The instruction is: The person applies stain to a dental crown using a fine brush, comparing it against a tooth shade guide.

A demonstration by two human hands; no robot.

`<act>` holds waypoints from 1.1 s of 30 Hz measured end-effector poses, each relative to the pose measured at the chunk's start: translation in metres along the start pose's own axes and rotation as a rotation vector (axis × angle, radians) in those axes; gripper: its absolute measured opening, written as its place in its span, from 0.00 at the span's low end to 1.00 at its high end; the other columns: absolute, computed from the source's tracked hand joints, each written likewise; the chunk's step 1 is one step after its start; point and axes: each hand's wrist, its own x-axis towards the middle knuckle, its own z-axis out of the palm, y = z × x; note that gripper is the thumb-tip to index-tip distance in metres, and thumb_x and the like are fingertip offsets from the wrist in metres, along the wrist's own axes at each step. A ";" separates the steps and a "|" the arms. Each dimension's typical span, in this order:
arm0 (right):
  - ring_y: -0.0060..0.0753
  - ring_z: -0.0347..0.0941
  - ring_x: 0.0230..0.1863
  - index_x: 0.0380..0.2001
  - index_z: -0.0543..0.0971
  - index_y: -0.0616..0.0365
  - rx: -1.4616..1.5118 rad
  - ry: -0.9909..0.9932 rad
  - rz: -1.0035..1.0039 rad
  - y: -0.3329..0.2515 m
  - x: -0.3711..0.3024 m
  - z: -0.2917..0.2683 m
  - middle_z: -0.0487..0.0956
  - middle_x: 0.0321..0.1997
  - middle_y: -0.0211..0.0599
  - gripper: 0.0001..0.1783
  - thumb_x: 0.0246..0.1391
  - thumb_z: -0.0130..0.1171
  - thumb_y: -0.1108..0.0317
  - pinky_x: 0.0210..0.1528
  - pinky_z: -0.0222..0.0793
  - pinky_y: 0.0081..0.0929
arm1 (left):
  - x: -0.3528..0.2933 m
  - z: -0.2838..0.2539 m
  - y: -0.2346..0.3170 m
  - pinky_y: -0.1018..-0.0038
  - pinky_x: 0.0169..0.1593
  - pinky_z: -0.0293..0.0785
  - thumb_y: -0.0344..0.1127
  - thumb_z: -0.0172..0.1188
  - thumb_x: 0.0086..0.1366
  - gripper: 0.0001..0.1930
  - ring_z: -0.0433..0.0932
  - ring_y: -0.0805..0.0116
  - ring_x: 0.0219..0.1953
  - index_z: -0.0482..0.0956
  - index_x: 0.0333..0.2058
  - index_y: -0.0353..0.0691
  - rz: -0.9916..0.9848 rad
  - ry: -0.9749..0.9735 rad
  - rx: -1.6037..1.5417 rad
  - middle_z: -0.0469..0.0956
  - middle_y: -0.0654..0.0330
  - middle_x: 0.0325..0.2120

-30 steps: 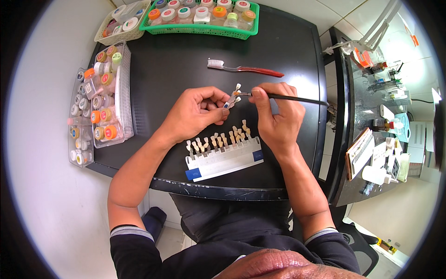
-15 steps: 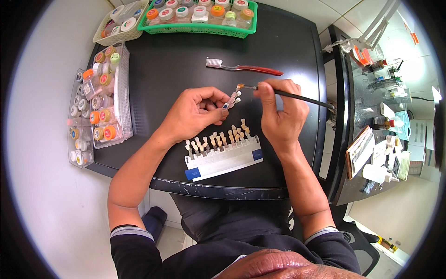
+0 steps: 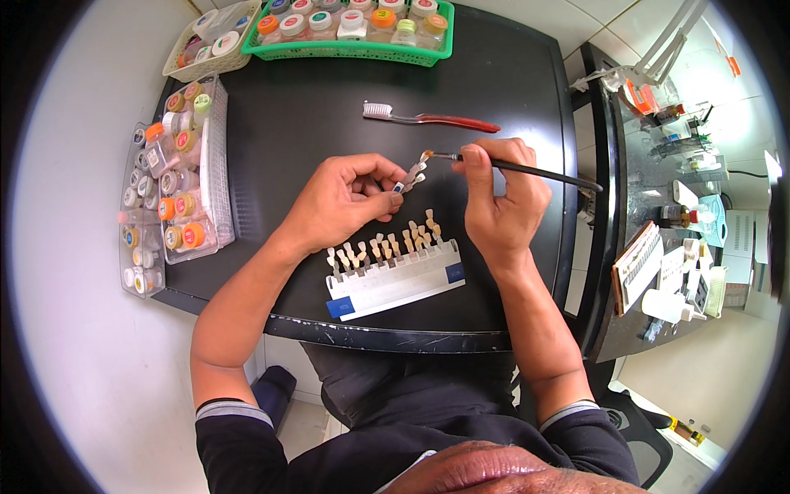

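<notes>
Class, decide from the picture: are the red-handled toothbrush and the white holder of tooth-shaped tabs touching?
Apart. The head view shows black tabletop between the toothbrush, higher in the picture, and the white holder, lower down.

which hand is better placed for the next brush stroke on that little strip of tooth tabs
Probably the right hand: it holds the black-handled brush, its tip at the far end of the strip of tooth tabs. The left hand is busy pinching the strip's near end.
</notes>
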 end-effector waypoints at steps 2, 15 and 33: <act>0.43 0.78 0.36 0.35 0.87 0.57 0.114 -0.045 -0.022 -0.004 0.002 -0.004 0.86 0.33 0.36 0.06 0.65 0.73 0.67 0.45 0.71 0.38 | 0.000 0.000 -0.001 0.79 0.44 0.84 0.28 0.70 0.73 0.13 0.84 0.79 0.36 0.84 0.53 0.29 -0.006 0.004 0.002 0.86 0.61 0.35; 0.42 0.77 0.37 0.34 0.87 0.57 0.139 -0.032 0.033 -0.002 0.002 -0.005 0.86 0.33 0.35 0.06 0.64 0.74 0.68 0.46 0.70 0.36 | 0.000 -0.002 0.000 0.78 0.44 0.84 0.26 0.69 0.72 0.14 0.85 0.78 0.37 0.84 0.53 0.28 -0.009 -0.014 -0.035 0.86 0.61 0.36; 0.40 0.77 0.37 0.32 0.88 0.57 0.015 -0.002 -0.070 0.000 0.005 -0.002 0.85 0.31 0.33 0.07 0.61 0.76 0.67 0.47 0.69 0.37 | -0.001 -0.002 0.001 0.77 0.45 0.84 0.26 0.68 0.72 0.13 0.86 0.76 0.40 0.84 0.53 0.28 -0.023 -0.029 -0.059 0.86 0.61 0.39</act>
